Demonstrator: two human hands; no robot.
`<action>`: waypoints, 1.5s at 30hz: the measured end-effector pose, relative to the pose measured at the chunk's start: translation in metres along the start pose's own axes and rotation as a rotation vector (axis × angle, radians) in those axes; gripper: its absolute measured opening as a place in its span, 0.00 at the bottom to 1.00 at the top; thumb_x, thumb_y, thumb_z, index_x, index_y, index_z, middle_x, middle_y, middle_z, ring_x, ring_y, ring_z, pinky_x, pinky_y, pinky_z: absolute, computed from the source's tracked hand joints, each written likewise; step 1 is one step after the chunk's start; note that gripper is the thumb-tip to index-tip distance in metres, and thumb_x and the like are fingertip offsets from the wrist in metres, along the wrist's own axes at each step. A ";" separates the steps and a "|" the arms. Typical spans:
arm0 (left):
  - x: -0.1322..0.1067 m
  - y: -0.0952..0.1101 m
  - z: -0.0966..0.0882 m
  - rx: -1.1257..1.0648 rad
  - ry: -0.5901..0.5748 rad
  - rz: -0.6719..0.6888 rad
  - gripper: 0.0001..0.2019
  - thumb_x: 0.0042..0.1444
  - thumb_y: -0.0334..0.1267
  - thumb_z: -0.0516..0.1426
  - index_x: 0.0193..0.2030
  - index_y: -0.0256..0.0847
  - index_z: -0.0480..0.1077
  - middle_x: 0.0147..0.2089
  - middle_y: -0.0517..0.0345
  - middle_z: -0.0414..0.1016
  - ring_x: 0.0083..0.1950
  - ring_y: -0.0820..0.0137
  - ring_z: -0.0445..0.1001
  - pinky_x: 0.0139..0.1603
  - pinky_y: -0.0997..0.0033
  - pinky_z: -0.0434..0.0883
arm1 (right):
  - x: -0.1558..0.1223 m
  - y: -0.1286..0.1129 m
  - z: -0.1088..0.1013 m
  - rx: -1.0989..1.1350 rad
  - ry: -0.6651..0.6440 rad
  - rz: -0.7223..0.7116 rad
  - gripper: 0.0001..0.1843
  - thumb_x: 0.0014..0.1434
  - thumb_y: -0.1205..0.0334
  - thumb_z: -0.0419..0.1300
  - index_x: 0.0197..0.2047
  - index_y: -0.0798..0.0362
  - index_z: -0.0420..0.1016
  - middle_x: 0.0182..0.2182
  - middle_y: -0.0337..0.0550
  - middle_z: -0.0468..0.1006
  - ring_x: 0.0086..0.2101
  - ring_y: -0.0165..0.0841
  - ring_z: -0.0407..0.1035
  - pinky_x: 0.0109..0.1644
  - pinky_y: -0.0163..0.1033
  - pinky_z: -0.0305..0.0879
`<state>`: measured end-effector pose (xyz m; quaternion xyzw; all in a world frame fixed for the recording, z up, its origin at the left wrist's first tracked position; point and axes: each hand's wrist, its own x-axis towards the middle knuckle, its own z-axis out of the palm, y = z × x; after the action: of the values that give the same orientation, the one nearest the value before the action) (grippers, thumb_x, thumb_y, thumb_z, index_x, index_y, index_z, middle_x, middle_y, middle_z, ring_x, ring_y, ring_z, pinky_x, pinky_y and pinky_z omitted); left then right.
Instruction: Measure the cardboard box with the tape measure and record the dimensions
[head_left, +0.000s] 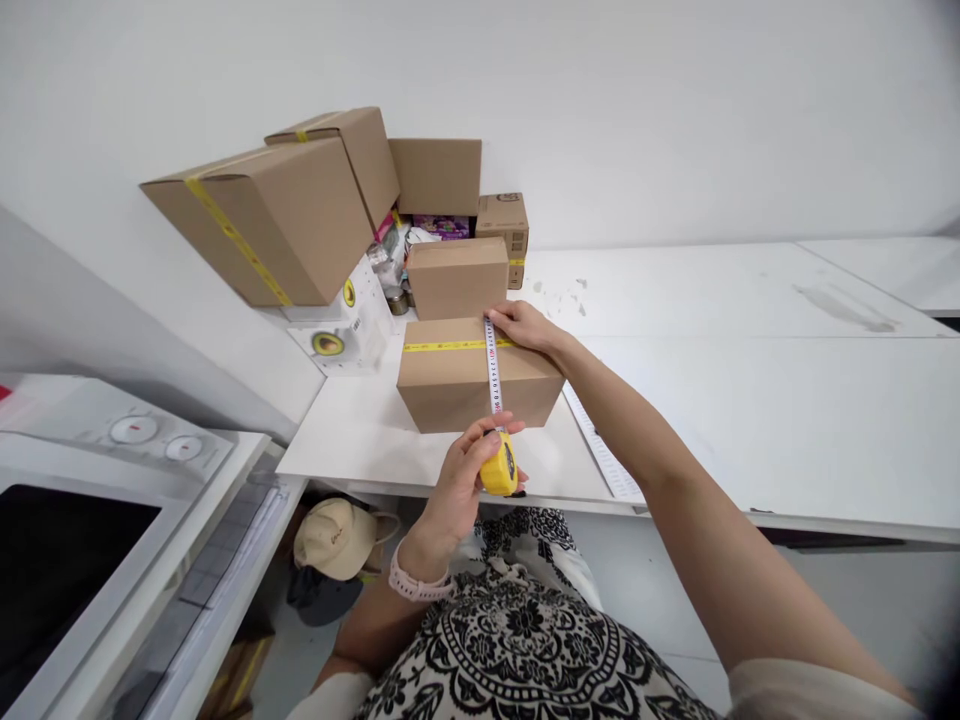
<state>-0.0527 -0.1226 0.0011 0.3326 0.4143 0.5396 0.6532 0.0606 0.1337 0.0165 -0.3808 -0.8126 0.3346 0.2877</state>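
A closed cardboard box (442, 385) with yellow tape across its top sits near the front edge of the white table. My left hand (466, 470) grips a yellow tape measure (499, 468) just in front of the box. From it the white blade (493, 370) runs over the top of the box to the far edge. There my right hand (525, 325) pinches the blade's end against the box, its other fingers resting on the top. A printed sheet (611, 460) lies on the table to the right of the box, partly under my right forearm.
Behind stand a smaller cardboard box (457, 280) and another box (504, 215). Large taped boxes (300, 215) are stacked at left on white cartons (341, 335) with avocado pictures. A microwave (75, 530) is at lower left; a beige cap (335, 540) hangs below the table.
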 end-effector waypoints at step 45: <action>0.045 -0.077 -0.007 1.141 -0.241 0.374 0.47 0.53 0.33 0.66 0.74 0.50 0.46 0.58 0.49 0.70 0.60 0.57 0.71 0.61 0.54 0.69 | -0.245 0.053 0.034 0.288 0.467 0.218 0.12 0.63 0.52 0.62 0.47 0.46 0.81 0.41 0.44 0.84 0.40 0.40 0.76 0.43 0.47 0.72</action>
<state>-0.0224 -0.0937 -0.0782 0.7556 0.4958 0.2966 0.3085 0.1922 -0.0506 -0.0967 -0.4879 -0.6226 0.3788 0.4804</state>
